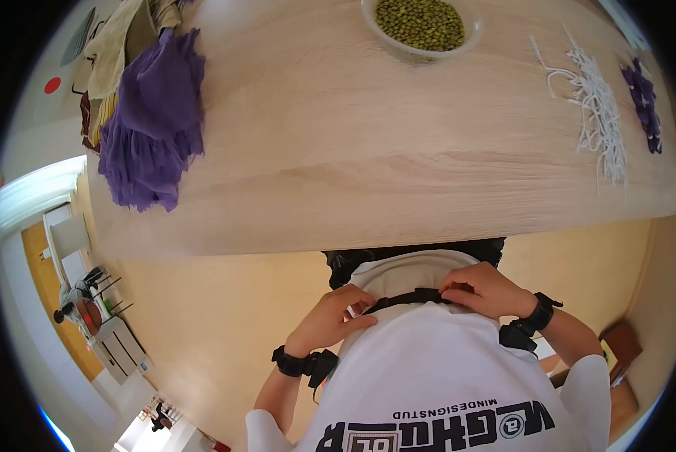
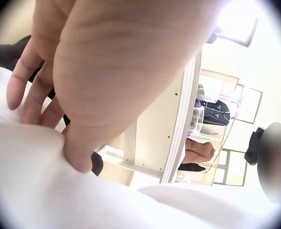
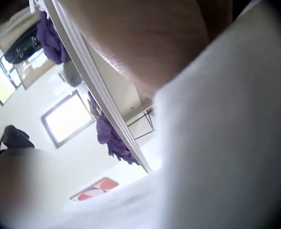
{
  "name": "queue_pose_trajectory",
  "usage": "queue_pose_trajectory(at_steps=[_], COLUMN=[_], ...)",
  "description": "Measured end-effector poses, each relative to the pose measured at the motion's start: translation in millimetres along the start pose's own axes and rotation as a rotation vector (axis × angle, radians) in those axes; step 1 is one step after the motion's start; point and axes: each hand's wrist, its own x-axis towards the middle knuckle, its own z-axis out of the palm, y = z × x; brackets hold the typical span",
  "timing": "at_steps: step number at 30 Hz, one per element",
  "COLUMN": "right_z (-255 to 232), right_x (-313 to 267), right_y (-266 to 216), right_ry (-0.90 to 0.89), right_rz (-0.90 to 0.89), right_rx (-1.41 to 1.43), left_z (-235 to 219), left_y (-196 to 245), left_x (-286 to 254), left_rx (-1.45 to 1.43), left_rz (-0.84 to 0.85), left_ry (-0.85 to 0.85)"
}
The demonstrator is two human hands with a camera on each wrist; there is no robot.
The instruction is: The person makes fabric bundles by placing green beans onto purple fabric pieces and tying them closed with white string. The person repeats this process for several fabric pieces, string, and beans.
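A black strap [image 1: 428, 295] crosses the front of the person's waist, over light trousers and at the hem of a white T-shirt [image 1: 443, 361]. The right hand [image 1: 488, 290] pinches its right end between thumb and bent forefinger. At the strap's other end is the left hand [image 1: 330, 320], its thumb apart from the fingers and the fingertips right at the strap. In the left wrist view, that hand's fingers [image 2: 17, 88] lie fairly straight against the white cloth. The right wrist view shows only the heel of the right hand [image 3: 140, 43]; its fingers are hidden.
A wooden table [image 1: 338, 181] stands in front. On it are a clear bowl [image 1: 428, 57] of green beans [image 1: 419, 24], purple cloth [image 1: 157, 113] at the left, white strings [image 1: 600, 113] and a small purple bundle [image 1: 643, 105] at the right.
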Motion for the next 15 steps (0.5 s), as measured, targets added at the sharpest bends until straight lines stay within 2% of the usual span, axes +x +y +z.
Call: queue_pose_trajectory(at_steps=[2,5,8,9,11,12,14,15], right_z=[-2,-3,-1,-2,-4,-3,-1,0], right_x=[5,11,18,19,19,21,26,30], right_y=[-6,-10,-9,-12,-18,-18,-14,-11], right_ry=[-0.052,-0.077,-0.08,-0.124,-0.208,-0.16,-0.059,-0.052], right_rz=[-0.004,-0.16,-0.41,-0.355,-0.242,-0.175,-0.042,-0.077], right_rx=[-0.078,-0.073,-0.066,-0.019,0.074,0.083,0.099,0.057], left_z=[2,12,14,14,13,12,7,5], left_y=[3,1,0,-1,-7,-5,4,9], left_x=[-4,-9,-13,-14,-19,-20,-14,-12], left_rx=[-0.009,-0.036,-0.088,-0.108,-0.334,-0.445,-0.179,-0.047], left_rz=[0.047,0.127,0.171,0.18,-0.001,-0.09,-0.205,-0.262], left_ry=[0.019,0.047,0.037,0.026,-0.019,-0.044,0.007,0.033])
